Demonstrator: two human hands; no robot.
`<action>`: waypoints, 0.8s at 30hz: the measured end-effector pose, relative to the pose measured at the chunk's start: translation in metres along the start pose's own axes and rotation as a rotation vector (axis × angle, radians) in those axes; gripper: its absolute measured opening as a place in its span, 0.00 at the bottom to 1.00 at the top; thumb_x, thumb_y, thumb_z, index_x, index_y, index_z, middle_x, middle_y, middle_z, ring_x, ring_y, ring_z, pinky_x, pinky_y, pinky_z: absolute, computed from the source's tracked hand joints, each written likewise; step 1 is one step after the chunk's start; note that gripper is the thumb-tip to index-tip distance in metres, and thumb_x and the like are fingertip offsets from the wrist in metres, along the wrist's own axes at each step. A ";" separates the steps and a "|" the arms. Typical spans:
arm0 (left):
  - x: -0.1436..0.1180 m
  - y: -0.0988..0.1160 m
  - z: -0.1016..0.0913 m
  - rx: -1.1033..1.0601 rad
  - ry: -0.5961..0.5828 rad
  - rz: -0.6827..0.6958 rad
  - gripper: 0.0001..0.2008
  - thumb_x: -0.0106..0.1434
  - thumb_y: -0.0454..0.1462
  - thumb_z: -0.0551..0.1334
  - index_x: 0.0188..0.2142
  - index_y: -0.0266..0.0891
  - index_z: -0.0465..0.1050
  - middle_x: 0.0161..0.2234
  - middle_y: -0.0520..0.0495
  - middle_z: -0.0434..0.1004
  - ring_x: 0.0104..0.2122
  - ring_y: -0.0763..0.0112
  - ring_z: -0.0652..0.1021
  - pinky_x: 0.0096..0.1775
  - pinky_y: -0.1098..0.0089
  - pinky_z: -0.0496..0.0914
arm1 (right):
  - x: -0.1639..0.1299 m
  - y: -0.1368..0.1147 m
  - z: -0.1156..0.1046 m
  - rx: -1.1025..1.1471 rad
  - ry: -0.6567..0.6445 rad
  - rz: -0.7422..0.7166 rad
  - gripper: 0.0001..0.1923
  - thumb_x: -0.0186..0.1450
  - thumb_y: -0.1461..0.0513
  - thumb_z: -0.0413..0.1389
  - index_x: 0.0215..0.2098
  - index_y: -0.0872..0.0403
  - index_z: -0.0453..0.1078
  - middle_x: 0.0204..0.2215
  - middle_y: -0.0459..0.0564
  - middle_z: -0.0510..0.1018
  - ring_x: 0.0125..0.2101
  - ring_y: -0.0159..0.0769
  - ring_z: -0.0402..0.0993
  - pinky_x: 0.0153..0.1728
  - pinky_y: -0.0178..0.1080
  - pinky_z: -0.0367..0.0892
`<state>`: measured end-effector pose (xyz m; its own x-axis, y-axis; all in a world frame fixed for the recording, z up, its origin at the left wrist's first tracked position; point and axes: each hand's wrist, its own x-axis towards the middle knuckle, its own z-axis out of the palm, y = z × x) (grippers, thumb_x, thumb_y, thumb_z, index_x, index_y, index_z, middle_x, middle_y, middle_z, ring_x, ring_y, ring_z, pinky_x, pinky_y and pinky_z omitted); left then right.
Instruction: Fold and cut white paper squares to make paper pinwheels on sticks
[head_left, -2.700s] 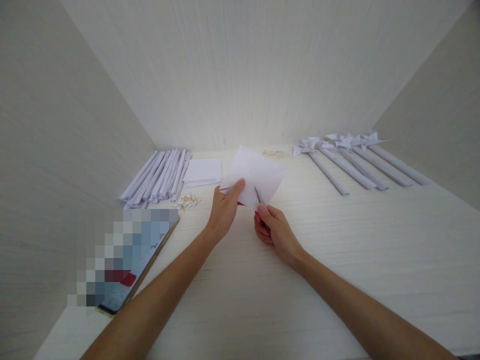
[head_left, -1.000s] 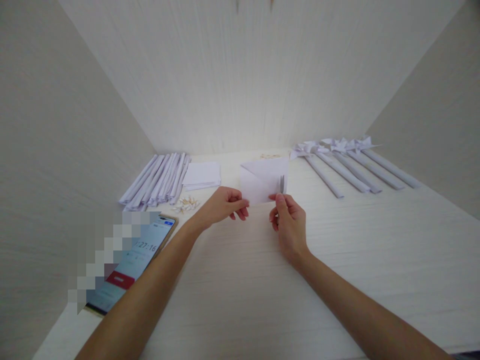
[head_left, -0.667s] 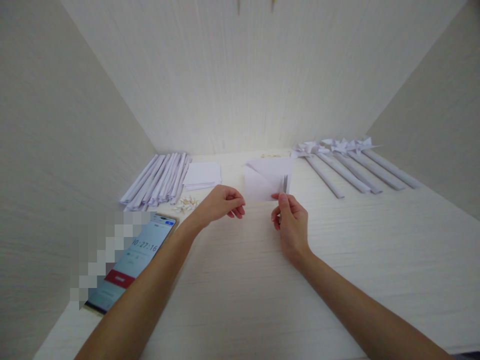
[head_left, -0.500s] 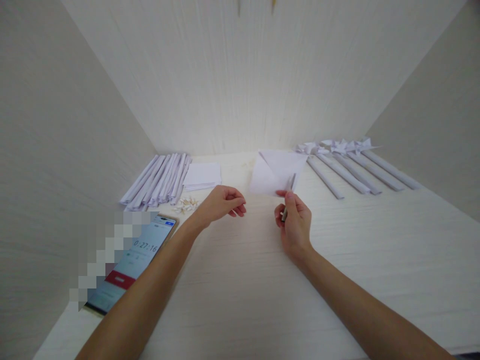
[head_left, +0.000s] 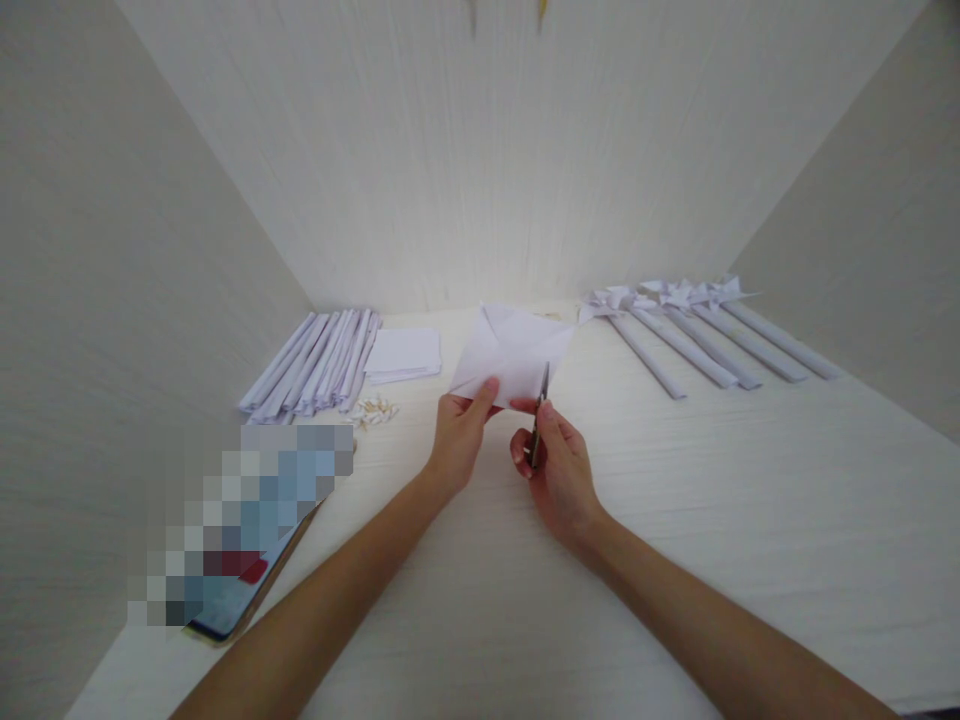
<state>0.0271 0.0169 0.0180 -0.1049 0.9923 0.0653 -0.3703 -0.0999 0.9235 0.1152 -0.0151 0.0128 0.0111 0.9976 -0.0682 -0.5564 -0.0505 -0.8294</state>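
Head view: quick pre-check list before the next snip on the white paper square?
1. Left hand pinches the folded white paper square at its near edge: ok.
2. Right hand grips the small metal scissors: ok.
3. Blades meet the paper's near edge: ok.
4. Blades open or shut: cannot tell.
5. Left fingertips beside the blades, apart from them: ok.
6. Row of finished white paper pinwheels lies to the right, apart from the hands: ok.
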 end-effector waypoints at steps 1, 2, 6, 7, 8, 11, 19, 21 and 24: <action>0.001 0.001 0.000 -0.030 0.024 0.007 0.14 0.48 0.44 0.65 0.27 0.33 0.74 0.26 0.48 0.78 0.30 0.69 0.77 0.39 0.65 0.71 | 0.000 0.001 0.000 -0.001 -0.009 0.008 0.20 0.53 0.47 0.55 0.31 0.55 0.69 0.11 0.40 0.64 0.13 0.24 0.57 0.12 0.28 0.48; 0.001 0.003 0.000 -0.052 0.044 0.010 0.14 0.47 0.44 0.65 0.27 0.33 0.74 0.26 0.47 0.78 0.30 0.69 0.77 0.39 0.65 0.71 | 0.000 0.001 0.000 -0.002 -0.018 0.018 0.19 0.53 0.47 0.55 0.31 0.55 0.69 0.12 0.40 0.64 0.13 0.24 0.58 0.12 0.28 0.48; 0.009 0.014 -0.003 -0.117 0.102 0.037 0.14 0.46 0.42 0.66 0.29 0.34 0.73 0.27 0.47 0.78 0.33 0.67 0.78 0.39 0.64 0.71 | -0.001 0.002 0.000 -0.014 -0.043 0.008 0.17 0.55 0.48 0.54 0.31 0.54 0.68 0.25 0.44 0.73 0.14 0.22 0.62 0.11 0.28 0.50; 0.011 0.018 -0.005 -0.131 0.119 0.053 0.14 0.45 0.42 0.66 0.29 0.34 0.72 0.28 0.47 0.78 0.33 0.67 0.78 0.39 0.65 0.71 | -0.001 0.002 -0.001 -0.027 -0.048 -0.007 0.17 0.56 0.48 0.53 0.30 0.54 0.67 0.29 0.45 0.74 0.14 0.21 0.62 0.11 0.28 0.50; 0.014 0.022 -0.006 -0.137 0.135 0.064 0.14 0.45 0.41 0.66 0.29 0.34 0.72 0.28 0.47 0.78 0.33 0.68 0.78 0.39 0.65 0.71 | -0.001 0.002 -0.001 -0.048 -0.055 -0.024 0.17 0.57 0.48 0.52 0.30 0.54 0.66 0.30 0.45 0.74 0.14 0.20 0.61 0.11 0.28 0.50; 0.020 0.035 -0.010 -0.116 0.181 0.076 0.13 0.45 0.40 0.66 0.29 0.35 0.71 0.28 0.47 0.78 0.33 0.68 0.78 0.38 0.67 0.72 | -0.001 0.002 -0.003 -0.151 -0.088 -0.048 0.17 0.60 0.48 0.49 0.29 0.54 0.63 0.20 0.40 0.69 0.10 0.19 0.54 0.09 0.27 0.45; 0.018 0.046 -0.006 -0.013 0.161 0.079 0.13 0.46 0.41 0.65 0.28 0.33 0.70 0.27 0.45 0.77 0.35 0.63 0.78 0.38 0.64 0.72 | -0.004 0.001 -0.004 -0.321 -0.233 0.030 0.18 0.59 0.48 0.48 0.26 0.55 0.61 0.10 0.35 0.56 0.10 0.20 0.47 0.10 0.28 0.42; 0.016 0.044 -0.005 -0.003 0.153 0.079 0.14 0.46 0.41 0.65 0.29 0.33 0.70 0.27 0.45 0.77 0.35 0.64 0.78 0.38 0.64 0.73 | -0.004 0.001 -0.004 -0.301 -0.264 0.047 0.18 0.59 0.48 0.48 0.25 0.54 0.60 0.10 0.34 0.55 0.10 0.20 0.46 0.10 0.28 0.41; 0.015 0.042 -0.004 0.011 0.131 0.065 0.14 0.47 0.42 0.64 0.30 0.33 0.70 0.26 0.46 0.77 0.34 0.64 0.78 0.36 0.64 0.73 | -0.003 0.002 -0.005 -0.282 -0.298 0.073 0.18 0.58 0.48 0.49 0.25 0.54 0.59 0.10 0.34 0.55 0.10 0.20 0.46 0.10 0.28 0.40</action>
<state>0.0058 0.0272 0.0561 -0.2478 0.9658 0.0762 -0.3490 -0.1624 0.9230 0.1181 -0.0184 0.0092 -0.2838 0.9589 -0.0037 -0.2966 -0.0915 -0.9506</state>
